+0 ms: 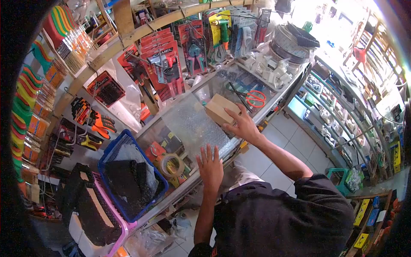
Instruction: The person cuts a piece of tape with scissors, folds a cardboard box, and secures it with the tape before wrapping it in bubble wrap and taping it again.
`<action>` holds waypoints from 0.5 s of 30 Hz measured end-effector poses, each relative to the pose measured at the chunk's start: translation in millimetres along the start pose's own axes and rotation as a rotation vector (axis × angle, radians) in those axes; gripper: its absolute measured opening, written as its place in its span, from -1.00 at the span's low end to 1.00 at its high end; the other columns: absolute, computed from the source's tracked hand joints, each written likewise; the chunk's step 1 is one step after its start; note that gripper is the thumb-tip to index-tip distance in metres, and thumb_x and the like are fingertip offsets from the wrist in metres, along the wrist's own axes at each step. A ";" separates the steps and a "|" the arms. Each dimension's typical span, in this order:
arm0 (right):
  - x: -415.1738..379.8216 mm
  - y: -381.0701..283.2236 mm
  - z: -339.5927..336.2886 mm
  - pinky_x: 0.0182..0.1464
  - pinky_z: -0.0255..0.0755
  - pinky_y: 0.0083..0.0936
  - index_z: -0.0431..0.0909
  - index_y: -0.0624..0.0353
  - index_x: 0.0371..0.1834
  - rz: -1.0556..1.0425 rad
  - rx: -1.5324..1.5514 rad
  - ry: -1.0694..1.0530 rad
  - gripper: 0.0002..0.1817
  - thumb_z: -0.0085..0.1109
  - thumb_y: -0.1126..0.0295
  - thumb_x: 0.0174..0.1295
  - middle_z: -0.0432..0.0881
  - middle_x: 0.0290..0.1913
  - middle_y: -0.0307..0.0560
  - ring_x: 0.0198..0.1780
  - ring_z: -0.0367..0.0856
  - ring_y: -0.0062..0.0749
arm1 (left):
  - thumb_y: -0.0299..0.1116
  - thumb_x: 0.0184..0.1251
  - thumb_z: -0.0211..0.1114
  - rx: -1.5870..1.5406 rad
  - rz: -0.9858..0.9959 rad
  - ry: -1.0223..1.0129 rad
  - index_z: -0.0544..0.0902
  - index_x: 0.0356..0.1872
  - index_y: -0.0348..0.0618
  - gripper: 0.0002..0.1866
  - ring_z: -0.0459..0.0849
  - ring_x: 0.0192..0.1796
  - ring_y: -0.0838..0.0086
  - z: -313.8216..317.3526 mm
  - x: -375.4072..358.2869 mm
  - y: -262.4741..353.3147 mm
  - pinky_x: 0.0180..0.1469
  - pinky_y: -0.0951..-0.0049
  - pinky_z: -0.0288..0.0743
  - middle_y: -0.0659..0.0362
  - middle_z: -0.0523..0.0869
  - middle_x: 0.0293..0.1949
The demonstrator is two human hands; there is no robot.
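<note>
My right hand (pixel 245 125) grips the near right end of a small brown cardboard box (pixel 219 106), fingers over its top and thumb along its near side. Under and beside the box, a sheet of clear bubble wrap (pixel 195 128) lies flat on the glass counter (pixel 160 124). My left hand (pixel 210 169) is open, fingers stretched out, at the sheet's near edge; nothing is in it. Just past the box lie scissors (pixel 255 98) with orange handles. A roll of tape (pixel 172 165) rests left of my left hand.
A blue basket (pixel 102 160) with black material and a pink basket (pixel 124 231) stand at the left. Carded tools (pixel 165 64) and paintbrushes (pixel 70 47) hang along a wooden rail. A tray of white fittings (pixel 274 70) sits at the counter's far end.
</note>
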State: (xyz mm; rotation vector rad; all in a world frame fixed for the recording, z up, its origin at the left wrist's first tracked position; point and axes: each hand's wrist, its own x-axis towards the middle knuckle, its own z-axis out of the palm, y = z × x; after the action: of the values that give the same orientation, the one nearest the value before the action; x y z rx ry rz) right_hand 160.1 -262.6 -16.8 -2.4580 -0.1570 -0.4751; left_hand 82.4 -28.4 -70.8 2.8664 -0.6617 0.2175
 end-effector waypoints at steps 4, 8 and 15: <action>3.2 1.5 -4.4 0.38 0.46 -0.08 0.52 -0.11 0.48 0.016 0.026 -0.015 -0.26 0.46 -0.06 0.23 0.27 0.47 0.38 0.39 0.46 0.34 | -0.20 0.55 0.23 -0.059 0.004 0.011 0.31 0.61 0.02 -0.35 0.08 0.68 -0.04 -1.0 -4.4 1.2 0.64 -0.21 -0.04 -0.02 0.19 0.65; 12.8 17.5 -5.0 0.36 0.48 -0.09 0.53 -0.11 0.47 0.022 0.013 -0.032 -0.27 0.47 -0.01 0.21 0.31 0.42 0.35 0.33 0.50 0.29 | -0.30 0.56 0.19 -0.068 -0.027 -0.040 0.36 0.58 0.05 -0.40 0.09 0.67 -0.02 -8.1 -10.2 5.8 0.64 -0.20 -0.01 0.02 0.22 0.63; 53.6 60.9 -15.4 0.37 0.47 -0.13 0.58 -0.03 0.43 -0.123 0.085 -0.086 -0.26 0.54 0.16 0.11 0.33 0.41 0.26 0.41 0.45 0.11 | -0.36 0.50 0.17 -0.071 -0.090 0.045 0.48 0.50 0.04 -0.45 0.26 0.62 0.02 4.9 -24.1 15.2 0.59 -0.20 0.11 0.07 0.36 0.58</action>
State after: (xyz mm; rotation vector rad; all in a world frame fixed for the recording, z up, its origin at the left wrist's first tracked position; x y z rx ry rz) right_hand 218.9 -320.6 -19.4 -2.3954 -0.3589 -0.4066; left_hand 54.7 -32.8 -77.6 2.8064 -0.5196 0.2391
